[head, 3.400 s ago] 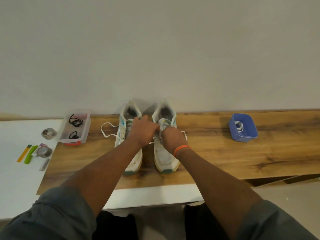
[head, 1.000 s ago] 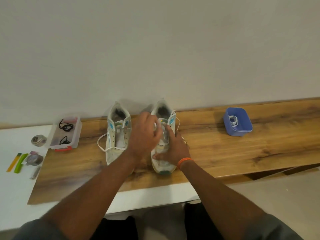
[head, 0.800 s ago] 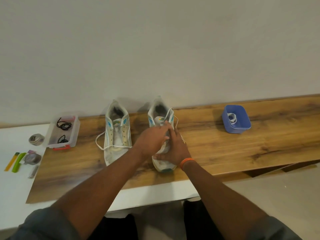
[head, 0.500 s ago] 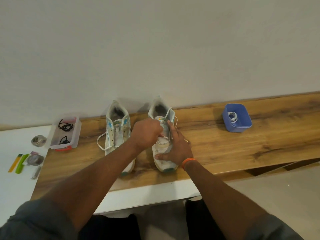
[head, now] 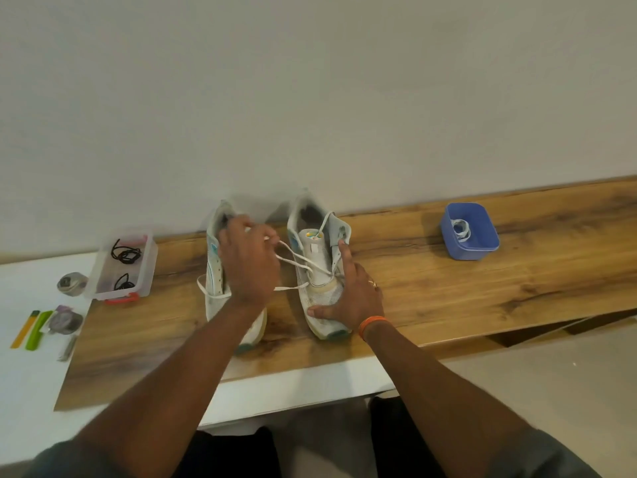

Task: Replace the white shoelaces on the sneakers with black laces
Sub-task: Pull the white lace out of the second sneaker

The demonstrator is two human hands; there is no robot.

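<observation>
Left sneaker (head: 215,267): being largely covered by the left hand (head: 249,267).
Small items (head: 62,320) at table's left: too small for identifying.
Bench's (head: 517,288) right end: being cut off by the frame.

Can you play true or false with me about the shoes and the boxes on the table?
1. The left hand pinches a white lace. True.
2. The right hand is lifting the right shoe off the table. False: it holds the shoe steady on the wooden board.
3. Black laces lie in the clear box. True.
4. The blue tub holds black laces. False: something white and coiled lies in it.
5. The left shoe already has black laces. False: a white lace is hanging from it.
</observation>
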